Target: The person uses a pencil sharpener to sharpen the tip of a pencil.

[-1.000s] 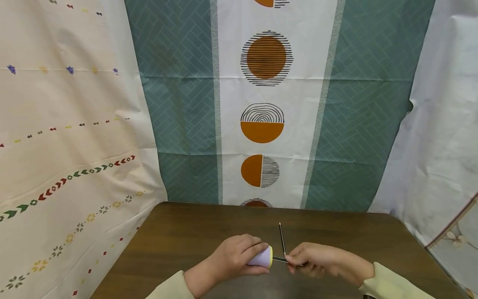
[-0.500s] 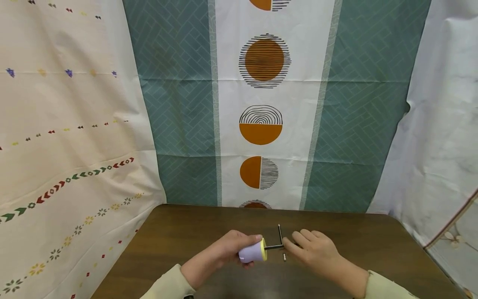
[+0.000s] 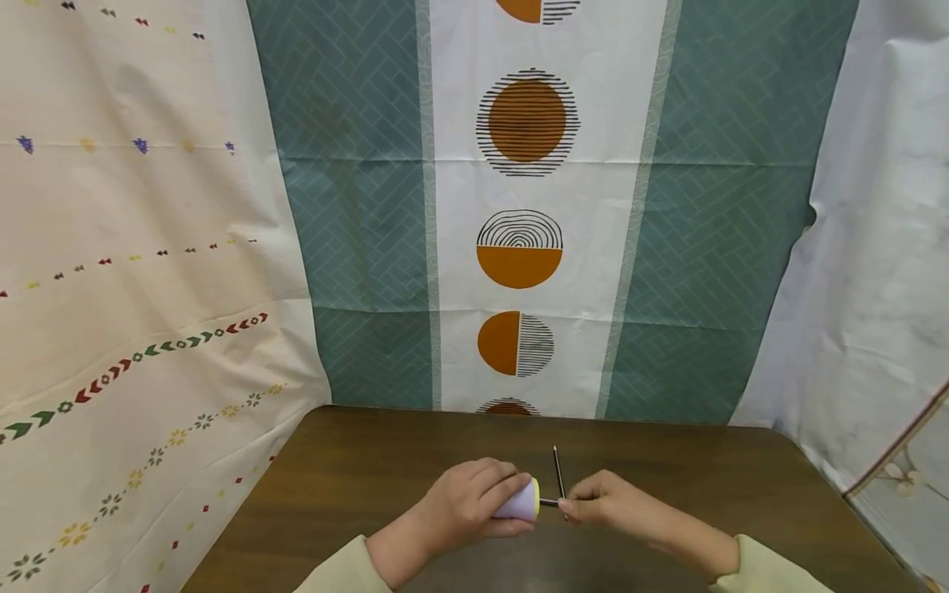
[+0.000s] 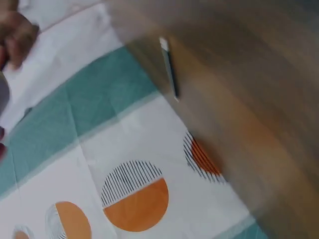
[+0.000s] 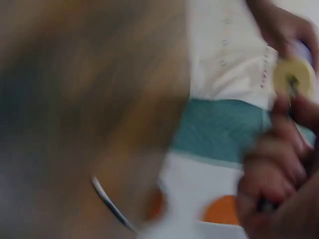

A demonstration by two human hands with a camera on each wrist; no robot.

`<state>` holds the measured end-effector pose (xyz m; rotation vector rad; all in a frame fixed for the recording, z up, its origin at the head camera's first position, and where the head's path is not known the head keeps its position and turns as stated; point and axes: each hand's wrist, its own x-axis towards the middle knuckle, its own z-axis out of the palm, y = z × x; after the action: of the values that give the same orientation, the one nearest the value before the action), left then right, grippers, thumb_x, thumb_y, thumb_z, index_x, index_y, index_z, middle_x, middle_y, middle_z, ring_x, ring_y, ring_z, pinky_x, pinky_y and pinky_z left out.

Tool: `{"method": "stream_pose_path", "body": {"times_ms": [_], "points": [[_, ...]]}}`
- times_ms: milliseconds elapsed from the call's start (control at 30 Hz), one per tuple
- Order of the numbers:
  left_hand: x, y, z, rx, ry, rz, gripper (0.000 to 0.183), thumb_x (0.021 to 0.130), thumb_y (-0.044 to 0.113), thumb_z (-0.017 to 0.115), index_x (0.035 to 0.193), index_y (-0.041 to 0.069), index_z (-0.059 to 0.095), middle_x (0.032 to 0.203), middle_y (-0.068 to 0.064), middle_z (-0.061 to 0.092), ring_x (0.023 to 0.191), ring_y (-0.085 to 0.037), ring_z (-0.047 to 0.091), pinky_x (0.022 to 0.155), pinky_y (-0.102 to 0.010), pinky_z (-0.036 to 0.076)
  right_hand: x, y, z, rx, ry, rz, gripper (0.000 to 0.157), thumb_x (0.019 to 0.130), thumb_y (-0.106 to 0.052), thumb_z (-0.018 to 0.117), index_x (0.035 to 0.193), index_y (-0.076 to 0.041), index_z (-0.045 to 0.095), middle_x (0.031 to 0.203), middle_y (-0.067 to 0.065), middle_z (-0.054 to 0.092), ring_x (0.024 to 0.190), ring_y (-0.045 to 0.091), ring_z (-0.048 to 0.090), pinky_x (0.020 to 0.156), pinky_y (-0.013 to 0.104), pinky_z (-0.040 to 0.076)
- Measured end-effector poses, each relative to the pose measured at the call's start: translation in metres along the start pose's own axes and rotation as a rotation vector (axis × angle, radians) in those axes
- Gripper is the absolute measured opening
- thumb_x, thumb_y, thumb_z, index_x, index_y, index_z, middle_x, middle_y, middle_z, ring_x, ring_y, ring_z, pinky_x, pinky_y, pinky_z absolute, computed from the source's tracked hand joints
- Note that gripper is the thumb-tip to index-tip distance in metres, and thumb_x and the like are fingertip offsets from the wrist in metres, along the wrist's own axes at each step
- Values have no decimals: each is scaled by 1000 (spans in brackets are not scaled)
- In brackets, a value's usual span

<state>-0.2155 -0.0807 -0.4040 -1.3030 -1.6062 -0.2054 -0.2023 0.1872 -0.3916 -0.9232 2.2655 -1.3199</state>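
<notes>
My left hand (image 3: 469, 501) grips a light purple cylinder with a yellow end, apparently a pencil sharpener (image 3: 521, 501), lying sideways. Into its yellow end runs a dark pencil (image 3: 549, 501), which my right hand (image 3: 608, 501) pinches close to the sharpener. In the right wrist view the yellow face of the sharpener (image 5: 305, 78) shows a dark hole where the pencil enters; the pencil's tip is hidden inside. A second dark pencil (image 3: 558, 468) lies on the table just beyond the right fingertips. The left wrist view shows that same pencil (image 4: 170, 69) lying alone.
The brown wooden table (image 3: 385, 449) spreads under both hands. Behind it hangs a green and white cloth (image 3: 356, 247) with orange circles. A patterned cream cloth (image 3: 148, 329) borders the left, and a pale cloth (image 3: 867, 272) the right.
The left hand has rolled the sharpener, thumb uppermost half a second ago, fingers on top now. The right hand has turned at the pencil from raised fingers back to a pinch.
</notes>
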Motion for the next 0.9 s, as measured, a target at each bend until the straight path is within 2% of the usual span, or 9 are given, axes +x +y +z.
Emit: {"method": "stream_pose_path", "body": {"times_ms": [100, 200, 267, 433, 500, 567, 733, 833, 900], "points": [[-1, -3, 0, 87, 34, 173, 58, 77, 56, 84, 107, 7, 74, 96, 1, 74, 83, -6, 68, 83, -15, 58, -1, 2, -6, 343, -222, 262, 45, 105, -31, 55, 75, 3, 57, 53, -16, 32, 45, -3, 21, 42, 18, 16], [-2, 0, -1, 13, -33, 31, 55, 74, 51, 89, 106, 9, 75, 94, 2, 75, 81, -6, 69, 79, -14, 58, 0, 1, -6, 204, -168, 192, 45, 106, -33, 54, 80, 2, 65, 53, -15, 36, 45, -3, 24, 43, 18, 21], [0, 4, -2, -149, -157, -232, 49, 74, 44, 91, 104, 9, 75, 94, 1, 76, 79, -5, 68, 73, -13, 57, 1, -1, -2, -135, 8, 28, 44, 106, -38, 54, 82, -3, 70, 58, -17, 41, 51, -4, 29, 45, 18, 27], [14, 2, -6, -806, -393, -1112, 38, 90, 35, 77, 105, 0, 77, 92, -10, 76, 70, -7, 63, 60, -19, 54, 3, -3, 4, -1135, 590, -410, 46, 105, -54, 44, 93, -18, 70, 73, -14, 54, 64, 1, 45, 54, 19, 38], [18, -2, -8, -1052, -431, -1364, 46, 95, 38, 71, 103, -7, 75, 86, -11, 73, 65, -8, 63, 58, -23, 55, 5, -2, 2, -1315, 727, -602, 49, 108, -50, 37, 99, -14, 70, 78, -8, 57, 67, 8, 48, 57, 21, 38], [19, -4, -10, -1238, -492, -1516, 50, 98, 40, 65, 102, -9, 72, 81, -9, 68, 60, -10, 63, 55, -23, 55, 6, -2, -1, -1423, 789, -783, 47, 112, -42, 34, 99, -13, 69, 77, -5, 56, 67, 12, 49, 58, 23, 38], [21, -1, -10, -1401, -574, -1629, 48, 99, 44, 60, 97, -3, 70, 76, -5, 65, 55, -8, 60, 54, -21, 53, 7, -3, -3, -1438, 837, -1026, 41, 110, -32, 45, 83, -15, 70, 66, -7, 52, 56, 9, 47, 50, 19, 40], [23, 3, -7, -1309, -481, -1574, 47, 96, 39, 66, 94, -8, 72, 74, -6, 67, 54, -9, 60, 54, -23, 54, 7, -3, 0, -1323, 833, -947, 45, 110, -37, 46, 76, -16, 68, 62, -10, 52, 51, 4, 45, 46, 16, 39], [23, 6, -6, -1166, -397, -1444, 43, 93, 35, 72, 96, -8, 75, 77, -8, 71, 58, -6, 60, 55, -22, 54, 5, -2, 2, -1202, 784, -801, 46, 108, -44, 47, 75, -19, 68, 60, -15, 52, 50, -2, 41, 45, 12, 36]]}}
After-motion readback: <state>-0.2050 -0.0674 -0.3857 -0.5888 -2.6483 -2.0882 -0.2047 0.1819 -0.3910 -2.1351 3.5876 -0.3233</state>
